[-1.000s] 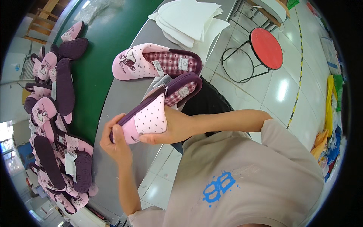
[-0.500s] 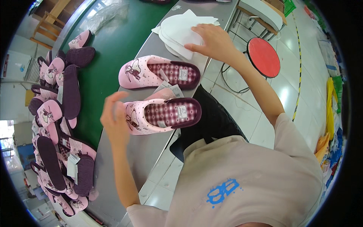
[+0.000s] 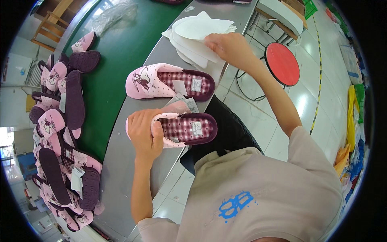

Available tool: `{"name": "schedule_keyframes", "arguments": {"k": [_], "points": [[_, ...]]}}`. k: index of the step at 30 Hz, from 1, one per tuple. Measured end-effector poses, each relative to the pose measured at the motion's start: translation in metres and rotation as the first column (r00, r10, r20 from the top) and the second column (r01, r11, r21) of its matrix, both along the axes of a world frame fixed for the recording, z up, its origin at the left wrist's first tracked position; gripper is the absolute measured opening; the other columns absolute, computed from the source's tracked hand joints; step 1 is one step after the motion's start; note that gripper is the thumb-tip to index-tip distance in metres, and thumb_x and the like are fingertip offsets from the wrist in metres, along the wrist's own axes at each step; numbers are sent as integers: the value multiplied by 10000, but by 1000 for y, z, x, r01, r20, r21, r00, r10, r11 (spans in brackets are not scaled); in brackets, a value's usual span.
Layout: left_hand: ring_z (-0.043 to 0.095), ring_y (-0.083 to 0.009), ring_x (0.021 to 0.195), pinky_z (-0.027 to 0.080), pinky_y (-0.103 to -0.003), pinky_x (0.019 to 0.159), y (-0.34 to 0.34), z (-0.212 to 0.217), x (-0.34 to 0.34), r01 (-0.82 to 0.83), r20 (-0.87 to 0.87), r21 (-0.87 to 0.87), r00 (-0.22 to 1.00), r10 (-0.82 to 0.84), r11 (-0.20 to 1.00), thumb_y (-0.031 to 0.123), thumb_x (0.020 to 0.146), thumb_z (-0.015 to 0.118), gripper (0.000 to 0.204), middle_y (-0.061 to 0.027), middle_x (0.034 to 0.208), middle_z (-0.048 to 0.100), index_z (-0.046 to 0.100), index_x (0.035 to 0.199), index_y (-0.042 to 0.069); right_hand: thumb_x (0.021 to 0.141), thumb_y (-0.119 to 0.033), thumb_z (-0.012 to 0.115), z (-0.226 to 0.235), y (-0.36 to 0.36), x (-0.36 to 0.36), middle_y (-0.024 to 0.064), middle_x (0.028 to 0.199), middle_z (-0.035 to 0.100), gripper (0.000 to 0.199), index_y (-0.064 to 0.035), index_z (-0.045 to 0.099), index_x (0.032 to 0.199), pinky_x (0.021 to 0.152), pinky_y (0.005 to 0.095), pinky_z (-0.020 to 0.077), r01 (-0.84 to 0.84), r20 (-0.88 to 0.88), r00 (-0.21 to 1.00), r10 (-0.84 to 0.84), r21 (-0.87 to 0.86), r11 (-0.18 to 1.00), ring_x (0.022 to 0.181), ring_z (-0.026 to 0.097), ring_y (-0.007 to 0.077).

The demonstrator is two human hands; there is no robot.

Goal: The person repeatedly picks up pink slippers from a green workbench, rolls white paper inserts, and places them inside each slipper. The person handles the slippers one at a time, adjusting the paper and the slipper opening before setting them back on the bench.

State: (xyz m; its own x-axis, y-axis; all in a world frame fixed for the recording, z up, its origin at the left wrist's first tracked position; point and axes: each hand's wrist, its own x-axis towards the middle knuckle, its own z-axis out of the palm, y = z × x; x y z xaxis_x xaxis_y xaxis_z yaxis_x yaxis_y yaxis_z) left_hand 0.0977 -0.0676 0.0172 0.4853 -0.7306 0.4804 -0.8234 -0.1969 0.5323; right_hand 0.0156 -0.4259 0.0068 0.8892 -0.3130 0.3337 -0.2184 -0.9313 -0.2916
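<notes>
Two pink slippers with plaid insoles and dark purple edges lie side by side on the grey table, toes to the left. My left hand grips the toe of the nearer slipper, its thumb at the opening. The farther slipper lies untouched, a paper tag resting between the two. At the far end, my right hand pinches the edge of a white insole-shaped sheet on top of a stack of similar sheets.
A heap of pink slippers, some soles up, fills the left side of the green tabletop. Clear plastic film lies farther back. A red round stool stands on the tiled floor at right.
My left hand has come down onto the nearer slipper's toe and closed on it. My right hand has closed on a white sheet, lifting its edge. The nearer slipper sits slightly lower in view.
</notes>
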Motion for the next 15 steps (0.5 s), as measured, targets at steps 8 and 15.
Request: {"name": "schedule_keyframes", "arguments": {"k": [8, 15], "points": [[670, -380, 952, 513, -466, 886, -2, 5, -2, 79, -9, -31, 997, -80, 996, 102, 941, 529, 255, -177, 962, 735, 753, 1034, 22, 1057, -118, 658, 11, 27, -37, 99, 1165, 784, 265, -98, 725, 1312, 833, 342, 594, -153, 576, 815, 64, 106, 983, 982, 763, 262], [693, -288, 1194, 500, -421, 1088, 8, 15, -16, -31, -455, -179, 889, -54, 983, 217, 1059, 575, 460, -183, 1353, 682, 578, 1422, -65, 1115, -102, 599, 26, 96, -90, 103, 1148, 746, 328, 65, 642, 1394, 787, 326, 614, -592, 657, 726, -201, 747, 303, 957, 738, 193]]}}
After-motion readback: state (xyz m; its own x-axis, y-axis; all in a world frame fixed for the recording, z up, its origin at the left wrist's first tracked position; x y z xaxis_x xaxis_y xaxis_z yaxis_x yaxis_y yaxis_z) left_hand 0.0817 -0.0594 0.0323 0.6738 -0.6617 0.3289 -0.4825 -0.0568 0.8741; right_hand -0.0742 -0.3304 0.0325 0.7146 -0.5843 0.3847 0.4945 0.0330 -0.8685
